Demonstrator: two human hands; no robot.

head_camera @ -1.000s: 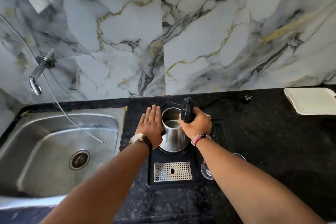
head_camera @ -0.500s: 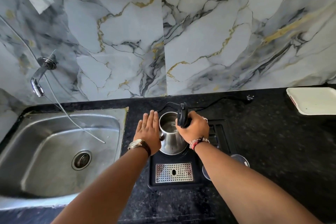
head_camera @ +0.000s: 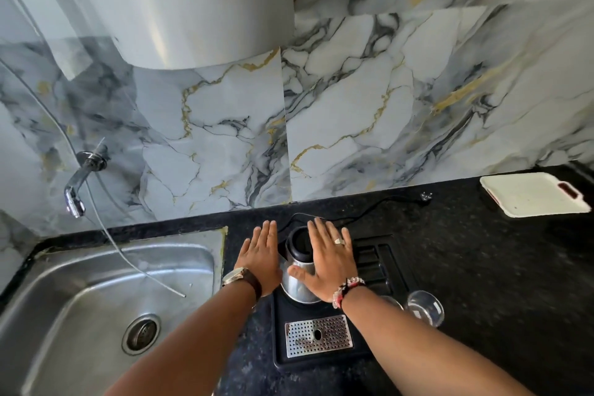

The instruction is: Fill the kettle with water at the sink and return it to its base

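A steel kettle (head_camera: 297, 283) with a black lid stands on its base on a black tray (head_camera: 308, 354) beside the sink. The lid is down. My left hand (head_camera: 261, 254) lies flat with its fingers spread, just left of the kettle, near its spout. My right hand (head_camera: 328, 254) is flat and spread over the kettle's right side, with the thumb resting on the steel body. Neither hand grips anything. The steel sink (head_camera: 106, 305) lies to the left, with a wall tap (head_camera: 77, 193) above it.
A perforated metal drip grate (head_camera: 318, 336) sits in the tray's front. Two upturned glasses (head_camera: 424, 307) stand to the right of the tray. A white cutting board (head_camera: 530, 194) lies at the far right. A power cord and plug (head_camera: 426, 195) run along the wall. A thin hose (head_camera: 128, 260) hangs into the sink.
My right hand has let go of the raised lid, which is now down, and the hand has opened flat over the kettle. The camera has tilted upward.
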